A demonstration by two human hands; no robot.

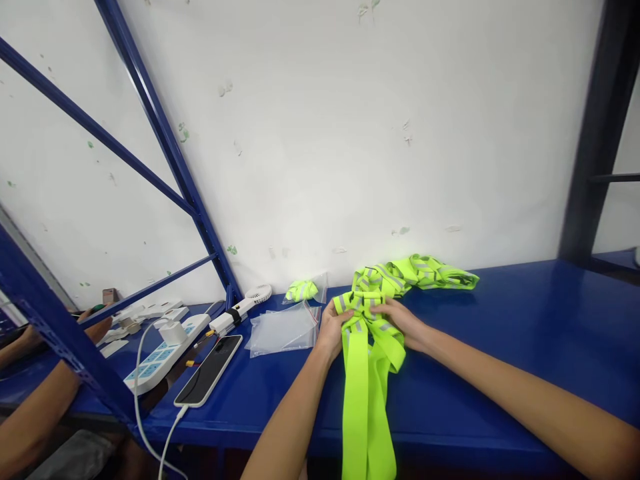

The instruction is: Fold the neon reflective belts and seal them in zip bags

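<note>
Both my hands grip a neon-yellow reflective strap (369,387) with silver-grey patches, bunched and folded between them above the blue table. My left hand (331,330) is closed on its left side, and my right hand (404,321) pinches the right side. Long plain yellow ends hang down past the table's front edge. Behind my hands lies a heap of more yellow reflective straps (425,272) against the wall. To the left of my left hand are clear zip bags (283,330), and a bagged yellow strap (301,290) sits behind them.
On the left of the blue table (505,333) lie a phone (210,370) on a charging cable, a power strip (167,353) and a small white fan (259,293). A blue metal frame (170,133) rises there. Beyond it, another person's arm (45,407) shows.
</note>
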